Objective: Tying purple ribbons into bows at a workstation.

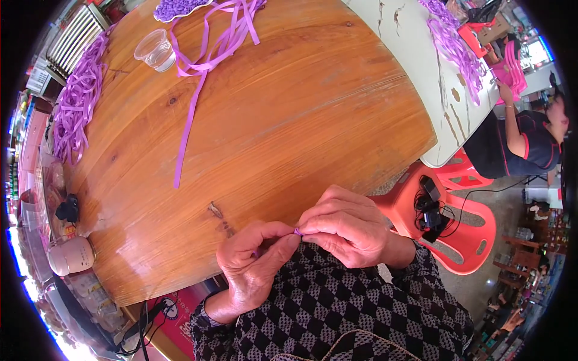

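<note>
"What's pinched there?"
"A purple bit (297, 231), mostly hidden by the fingertips (291, 242)."
"And that bumpy piece (176, 9)?"
"Cut off by the top edge; its far side doesn't show."

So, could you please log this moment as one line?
left hand: pinching small purple piece; right hand: pinching it; brown wooden table: long purple ribbon, clear plastic cup

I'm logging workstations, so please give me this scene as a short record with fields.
Left hand: thumb and finger pinched at a small purple piece
Right hand: pinched at the same piece, meeting the left
Surface: wooden table
On table: clear cup, loose purple ribbon
At right: black adapters on an orange stool; another person
</note>
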`<state>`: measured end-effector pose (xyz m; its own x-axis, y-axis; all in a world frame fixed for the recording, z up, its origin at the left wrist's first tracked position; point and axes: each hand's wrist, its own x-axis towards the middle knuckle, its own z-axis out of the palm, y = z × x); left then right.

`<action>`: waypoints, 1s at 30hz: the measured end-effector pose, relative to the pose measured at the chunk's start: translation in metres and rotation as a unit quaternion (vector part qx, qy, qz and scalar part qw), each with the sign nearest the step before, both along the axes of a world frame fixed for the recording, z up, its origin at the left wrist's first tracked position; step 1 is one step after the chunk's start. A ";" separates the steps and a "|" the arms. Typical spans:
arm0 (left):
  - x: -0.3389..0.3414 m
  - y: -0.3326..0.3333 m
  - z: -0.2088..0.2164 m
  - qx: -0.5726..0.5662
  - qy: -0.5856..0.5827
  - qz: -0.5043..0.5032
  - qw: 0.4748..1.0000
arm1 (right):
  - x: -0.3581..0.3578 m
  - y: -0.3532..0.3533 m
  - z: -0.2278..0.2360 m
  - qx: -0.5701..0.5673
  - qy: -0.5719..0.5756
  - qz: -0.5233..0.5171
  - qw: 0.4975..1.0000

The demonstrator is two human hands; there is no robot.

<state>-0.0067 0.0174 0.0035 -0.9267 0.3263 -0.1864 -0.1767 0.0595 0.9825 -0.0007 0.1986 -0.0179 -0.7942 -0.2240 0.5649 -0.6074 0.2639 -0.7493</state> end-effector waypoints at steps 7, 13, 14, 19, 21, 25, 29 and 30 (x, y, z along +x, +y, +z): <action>0.001 0.005 0.000 0.024 -0.028 0.034 0.999 | 0.002 0.001 0.000 -0.007 -0.008 -0.005 1.000; 0.000 0.001 -0.004 0.008 0.042 -0.007 0.999 | 0.003 0.004 -0.002 -0.029 -0.028 0.001 0.999; 0.001 0.002 -0.005 0.005 0.047 -0.003 0.999 | 0.003 0.004 -0.002 -0.026 -0.031 0.003 0.999; 0.001 0.003 -0.003 -0.012 0.041 -0.002 0.999 | 0.003 0.003 -0.001 -0.037 -0.037 0.001 0.999; 0.003 0.004 -0.003 -0.011 -0.002 0.005 1.000 | 0.003 0.003 -0.001 -0.045 -0.037 0.002 0.998; 0.001 0.007 -0.001 0.008 -0.042 0.038 0.998 | 0.002 0.001 -0.002 -0.047 -0.033 0.010 0.998; -0.001 0.003 -0.005 0.089 -0.146 0.026 0.985 | 0.000 0.000 0.003 0.008 -0.037 0.008 0.999; -0.001 0.002 -0.005 0.096 -0.154 -0.001 0.983 | -0.001 0.000 0.002 0.008 -0.038 0.008 0.999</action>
<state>-0.0082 0.0193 -0.0016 -0.8353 0.3846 -0.3927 -0.4675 -0.1211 0.8757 -0.0014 0.1986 -0.0155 -0.8304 -0.2456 0.5001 -0.5539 0.2668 -0.7887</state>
